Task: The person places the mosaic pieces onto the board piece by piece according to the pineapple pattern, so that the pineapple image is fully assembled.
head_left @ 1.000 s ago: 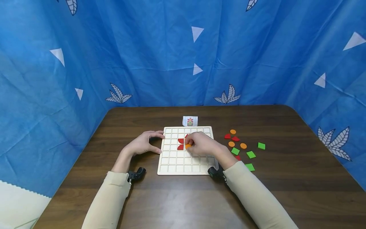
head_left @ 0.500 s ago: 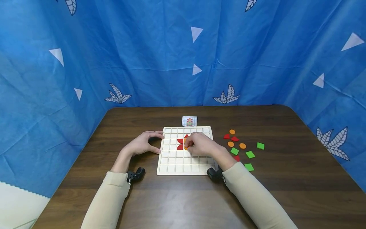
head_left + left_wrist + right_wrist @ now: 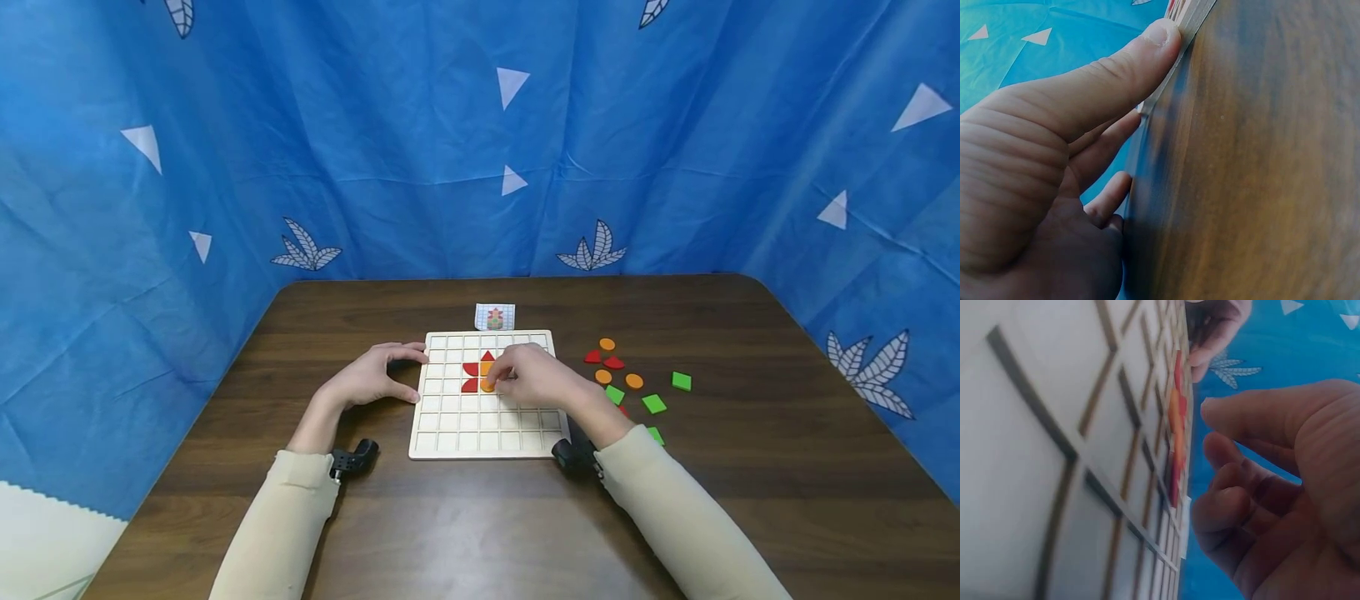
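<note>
A pale gridded board (image 3: 450, 422) lies on the table. My left hand (image 3: 371, 379) rests at its left edge, thumb and fingers spread apart; the left wrist view shows the thumb (image 3: 1157, 44) touching the rim. On the grid sit a red triangle (image 3: 487, 357), an orange square-looking piece (image 3: 486, 368), an orange disc (image 3: 487, 386) below it, and two red curved pieces (image 3: 469, 386) to the left. My right hand (image 3: 532, 377) hovers just right of the disc. In the right wrist view its fingers (image 3: 1229, 415) are loosely bent with nothing between them. It hides the cells behind it.
A small printed pattern card (image 3: 495, 317) lies beyond the board. To the right are scattered orange discs (image 3: 607, 344), red pieces (image 3: 592, 357) and several green squares (image 3: 682, 382), some partly behind the right forearm. A blue curtain (image 3: 420, 125) hangs behind the table.
The orange disc, earlier pinched in my right fingers, now lies on the board under the orange square-looking piece. The right hand has let go and drawn slightly right. The left hand stays put.
</note>
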A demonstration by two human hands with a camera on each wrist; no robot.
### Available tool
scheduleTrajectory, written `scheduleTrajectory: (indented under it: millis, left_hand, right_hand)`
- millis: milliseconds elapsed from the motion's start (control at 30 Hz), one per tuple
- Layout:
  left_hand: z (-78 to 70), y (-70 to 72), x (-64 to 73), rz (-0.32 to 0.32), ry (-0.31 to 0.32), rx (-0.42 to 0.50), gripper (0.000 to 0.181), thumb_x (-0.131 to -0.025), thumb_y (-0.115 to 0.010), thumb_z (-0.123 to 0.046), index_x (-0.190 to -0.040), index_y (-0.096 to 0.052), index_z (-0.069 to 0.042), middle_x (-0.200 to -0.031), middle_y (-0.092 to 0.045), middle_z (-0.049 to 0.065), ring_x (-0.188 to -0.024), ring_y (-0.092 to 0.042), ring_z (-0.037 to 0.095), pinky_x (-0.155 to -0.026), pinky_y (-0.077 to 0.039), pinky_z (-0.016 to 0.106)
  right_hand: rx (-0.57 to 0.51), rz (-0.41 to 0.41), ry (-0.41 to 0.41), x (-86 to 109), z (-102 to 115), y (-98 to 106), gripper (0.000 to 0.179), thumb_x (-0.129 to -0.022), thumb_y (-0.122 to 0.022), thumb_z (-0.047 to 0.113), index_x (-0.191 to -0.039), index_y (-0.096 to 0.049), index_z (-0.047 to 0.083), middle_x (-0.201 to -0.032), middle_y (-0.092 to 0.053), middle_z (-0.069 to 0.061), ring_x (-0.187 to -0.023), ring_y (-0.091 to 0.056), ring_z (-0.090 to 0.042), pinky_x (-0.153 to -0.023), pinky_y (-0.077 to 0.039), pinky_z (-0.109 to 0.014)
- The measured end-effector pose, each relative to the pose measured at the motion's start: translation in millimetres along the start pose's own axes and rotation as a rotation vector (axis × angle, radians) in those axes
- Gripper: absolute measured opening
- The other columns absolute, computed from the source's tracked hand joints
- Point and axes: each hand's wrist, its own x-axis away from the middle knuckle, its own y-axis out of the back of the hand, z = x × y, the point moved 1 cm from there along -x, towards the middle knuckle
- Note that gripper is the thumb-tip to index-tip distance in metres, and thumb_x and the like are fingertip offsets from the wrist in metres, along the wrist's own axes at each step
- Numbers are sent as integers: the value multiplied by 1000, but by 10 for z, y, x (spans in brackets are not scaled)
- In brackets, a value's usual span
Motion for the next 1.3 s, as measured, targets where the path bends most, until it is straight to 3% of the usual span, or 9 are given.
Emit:
scheduleTrajectory:
  millis: [300,733,900,1067,1300]
  left_hand:
    - [-7,-2,0,3,-6,2,58,-76,-93,-23,-129,-71,-18,-160,-47,6,-151,-34,37,-123,-28,61]
    - [2,-2,-3,3,-3,2,57,-76,-92,-22,-129,-71,-19,-160,-47,5,-151,-33,35,-124,-27,60]
    - [7,5,-7,-1,-2,2,58,-76,-93,-23,-129,-71,-19,-160,-48,5,-151,-33,35,-124,-27,60]
    - [-9,5,-2,0,-18,-4,57,-77,-93,-22,-129,-71,-16,-160,-48,9,-151,-34,37,-123,-28,61]
    - [8,2,0,-2,1,-1,57,-76,-93,-21,-129,-71,-19,-160,-48,5,-151,-33,35,-124,-27,59]
  right_hand:
    - [7,-36,-25,180,-105,194,16,-93,-74,13,-107,-81,16,-104,-73,2,-85,-58,-16,-73,-52,-29]
    - [21,-102,-116,487,-598,457,20,-92,-76,10,-112,-77,9,-100,-70,-4,-86,-58,-21,-70,-53,-30]
    - [47,-122,-169,586,-805,585,20,-93,-75,10,-113,-77,8,-102,-70,-6,-90,-61,-23,-75,-57,-33]
    - [52,-126,-230,664,-1028,663,19,-93,-74,9,-112,-76,6,-102,-70,-10,-89,-60,-26,-70,-57,-32]
    - [29,-123,-339,716,-1250,733,22,-95,-72,13,-116,-73,3,-108,-68,-16,-88,-58,-27,-65,-54,-29]
